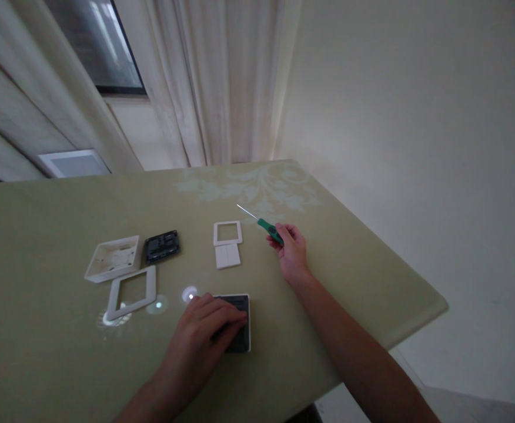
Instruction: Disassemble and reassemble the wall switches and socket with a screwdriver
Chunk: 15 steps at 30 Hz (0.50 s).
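Green, White and Black Are Mingling

The tabletop (63,217) is showing a pale, yellowish green, and a whitish leaf-and-scroll pattern (260,187) is curling across it. The screwdriver (263,223) is bringing a stronger green in its handle (270,230) (a darker patch is breaking it up), while its shaft (247,211) is gleaming silver. The open box (115,257), large frame (151,284), small frame (228,241) and panel (228,256) are showing white. The loose plate (163,247) is looking black; the dark grey insert (238,341) is wearing a white rim (249,323). The curtains (224,70) are showing cream.
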Available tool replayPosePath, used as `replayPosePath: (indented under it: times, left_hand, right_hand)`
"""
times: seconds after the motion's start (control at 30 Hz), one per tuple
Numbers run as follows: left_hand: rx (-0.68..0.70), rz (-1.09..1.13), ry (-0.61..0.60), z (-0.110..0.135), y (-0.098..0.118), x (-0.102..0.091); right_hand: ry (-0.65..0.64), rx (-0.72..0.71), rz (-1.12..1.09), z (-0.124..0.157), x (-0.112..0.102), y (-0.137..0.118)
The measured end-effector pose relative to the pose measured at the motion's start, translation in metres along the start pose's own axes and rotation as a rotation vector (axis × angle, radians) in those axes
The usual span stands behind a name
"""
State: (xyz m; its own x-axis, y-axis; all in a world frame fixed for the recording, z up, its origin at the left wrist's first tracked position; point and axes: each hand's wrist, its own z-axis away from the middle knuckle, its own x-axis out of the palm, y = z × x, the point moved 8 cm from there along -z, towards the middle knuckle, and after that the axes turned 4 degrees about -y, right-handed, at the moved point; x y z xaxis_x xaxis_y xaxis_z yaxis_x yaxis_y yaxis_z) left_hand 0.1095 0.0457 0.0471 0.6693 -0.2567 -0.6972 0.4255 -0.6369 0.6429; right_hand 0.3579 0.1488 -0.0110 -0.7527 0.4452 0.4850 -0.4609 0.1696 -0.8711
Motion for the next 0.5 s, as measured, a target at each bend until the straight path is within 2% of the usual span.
replayPosePath:
  times: [0.2, 0.4, 0.5]
  left_hand:
    - [-0.063, 0.018, 0.010, -0.0033, -0.0056, 0.0023]
    - [-0.038, -0.016, 0.020, -0.0003, -0.0006, 0.0044]
    - [-0.097, -0.001, -0.003, 0.0004, -0.0028, 0.0071]
  right_hand:
    - [-0.003, 0.001, -0.001, 0.0005, 0.0009, -0.0013]
    - [0.010, -0.008, -0.017, 0.0027, 0.0020, -0.0049]
    - [0.008, -0.004, -0.017, 0.0035, 0.0028, -0.0047]
